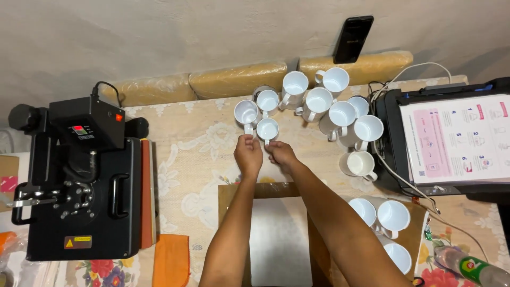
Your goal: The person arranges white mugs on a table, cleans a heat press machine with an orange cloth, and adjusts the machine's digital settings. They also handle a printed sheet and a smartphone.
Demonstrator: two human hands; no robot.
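White mug (267,129) stands on the bench (196,154) at the near edge of a cluster of like mugs (329,109), heat press (79,180) well left, printer (451,141) right. Its handle is hidden by your fingers. Your right hand (281,155) pinches that handle; your left hand (248,155) pinches the neighbouring mug (246,112).
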